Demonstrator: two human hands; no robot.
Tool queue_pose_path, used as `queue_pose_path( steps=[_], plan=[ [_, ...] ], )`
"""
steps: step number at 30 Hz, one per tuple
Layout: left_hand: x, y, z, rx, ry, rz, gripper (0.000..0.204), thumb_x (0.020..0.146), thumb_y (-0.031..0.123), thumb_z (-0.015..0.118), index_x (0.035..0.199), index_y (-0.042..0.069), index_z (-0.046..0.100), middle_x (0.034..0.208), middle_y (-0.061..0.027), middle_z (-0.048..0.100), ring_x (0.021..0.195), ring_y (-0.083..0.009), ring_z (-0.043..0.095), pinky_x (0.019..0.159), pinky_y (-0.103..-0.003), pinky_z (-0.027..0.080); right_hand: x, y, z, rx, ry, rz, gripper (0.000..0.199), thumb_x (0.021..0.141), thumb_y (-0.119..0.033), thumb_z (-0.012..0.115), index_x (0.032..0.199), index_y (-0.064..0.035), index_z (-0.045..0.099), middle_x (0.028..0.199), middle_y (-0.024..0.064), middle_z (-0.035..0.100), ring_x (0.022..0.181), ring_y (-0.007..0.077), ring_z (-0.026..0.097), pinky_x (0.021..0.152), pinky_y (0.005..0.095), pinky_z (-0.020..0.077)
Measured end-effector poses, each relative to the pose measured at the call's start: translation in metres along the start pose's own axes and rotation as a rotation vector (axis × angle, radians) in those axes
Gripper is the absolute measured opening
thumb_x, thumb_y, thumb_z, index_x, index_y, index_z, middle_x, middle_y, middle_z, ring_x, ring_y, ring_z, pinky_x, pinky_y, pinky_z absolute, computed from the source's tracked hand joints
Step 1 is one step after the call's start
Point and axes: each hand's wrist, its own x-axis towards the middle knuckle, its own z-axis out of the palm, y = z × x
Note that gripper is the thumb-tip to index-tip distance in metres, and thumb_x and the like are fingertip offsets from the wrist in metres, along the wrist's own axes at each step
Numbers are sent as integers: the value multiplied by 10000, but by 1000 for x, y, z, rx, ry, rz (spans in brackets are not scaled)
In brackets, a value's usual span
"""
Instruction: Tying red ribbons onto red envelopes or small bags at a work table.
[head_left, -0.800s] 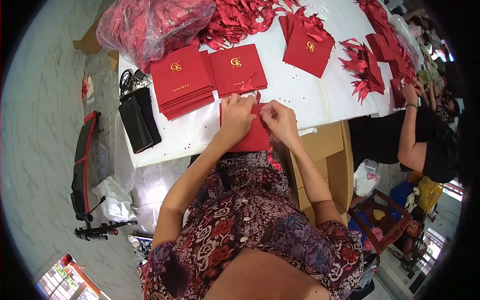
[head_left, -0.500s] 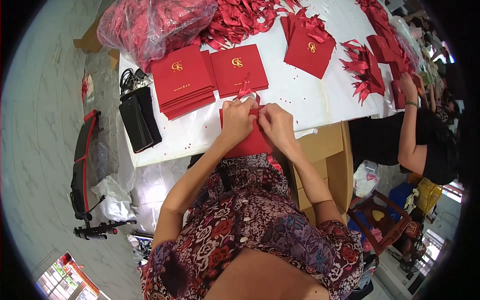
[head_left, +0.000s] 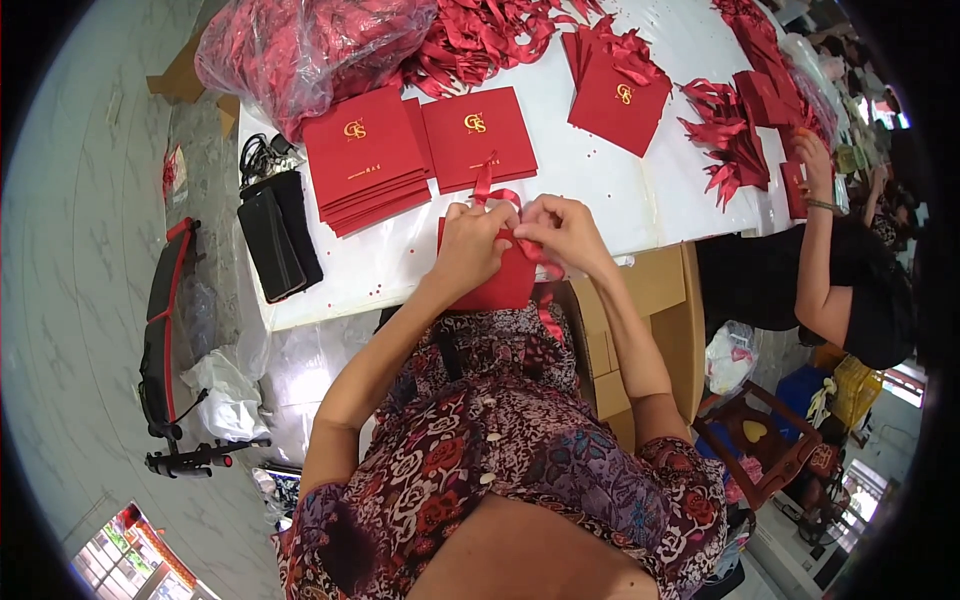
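A red card sleeve or small paper bag [head_left: 508, 282] rests at the table's front edge, partly over my lap. My left hand [head_left: 474, 243] is closed on its upper part, fingers bent over a red ribbon [head_left: 484, 184]. Thumb and forefinger of my right hand [head_left: 557, 232] pinch the same ribbon, close to the left fingertips. Ribbon loops up between both hands, and a tail [head_left: 547, 312] hangs down at the right. Whether the ribbon is knotted is hidden by my fingers.
Stacked red bags [head_left: 366, 150] and a smaller pile [head_left: 480, 140] lie just beyond my hands. A plastic sack [head_left: 310, 50], loose ribbons [head_left: 480, 45], and a phone [head_left: 270, 245] are farther left. An open cardboard box [head_left: 650, 320] stands right; a co-worker's arm [head_left: 822, 220] reaches in beyond it.
My right hand has moved slightly up and right, drawing a ribbon loop out beside the bag. The left hand keeps its grip. The co-worker's hand has shifted and its fingers have lifted.
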Motion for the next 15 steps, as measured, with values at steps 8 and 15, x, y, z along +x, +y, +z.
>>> queue_pose_path(
  steps=[8,15],
  plan=[
    [-1,23,-5,171,118,186,196,756,35,725,912,130,652,880,-26,621,838,-233,570,821,-370,359,25,25,-28,25,-314,-79,148,934,-135,685,984,-4,733,795,-9,668,732,42,539,647,223,445],
    [-2,16,-11,112,98,244,174,770,43,717,904,139,661,869,-18,590,842,-219,567,859,-373,356,27,10,-37,95,-556,-52,185,949,-134,677,1086,-11,699,963,0,699,879,51,581,793,230,473]
  ],
)
